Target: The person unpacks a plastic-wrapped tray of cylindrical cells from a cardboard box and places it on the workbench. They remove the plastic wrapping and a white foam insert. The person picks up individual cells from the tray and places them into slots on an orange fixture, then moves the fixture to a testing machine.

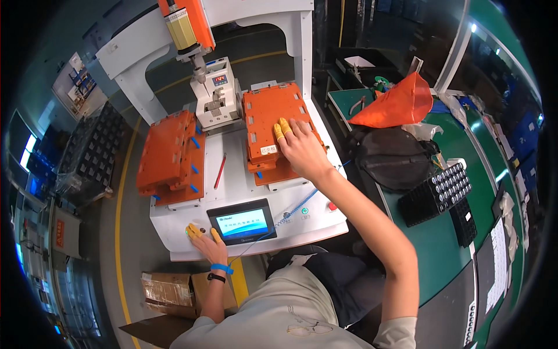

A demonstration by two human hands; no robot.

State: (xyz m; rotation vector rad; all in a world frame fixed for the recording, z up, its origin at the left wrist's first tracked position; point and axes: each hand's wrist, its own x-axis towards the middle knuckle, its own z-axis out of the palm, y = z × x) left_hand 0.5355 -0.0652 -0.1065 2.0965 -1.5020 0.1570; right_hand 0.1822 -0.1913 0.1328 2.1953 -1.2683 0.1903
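My right hand point(301, 145) lies flat on the right orange fixture plate point(273, 113), fingers stretched out, with yellow finger cots on some of them. A small white label is stuck near that plate's front edge. At the front left of the white machine point(180, 230), my left hand point(208, 244) rests with its fingers apart, also wearing yellow finger cots. It is beside a small display screen point(241, 224) with a black frame. A blue wrist strap with a thin cord circles my left wrist. Neither hand holds anything that I can see.
A second orange fixture point(170, 154) stands on the left, a red pen point(220, 171) between the two. Above hangs a screwdriver head point(199, 70) near a white screw feeder point(216, 102). On the green bench to the right are a black bag point(392, 157) and a black tray point(433, 195).
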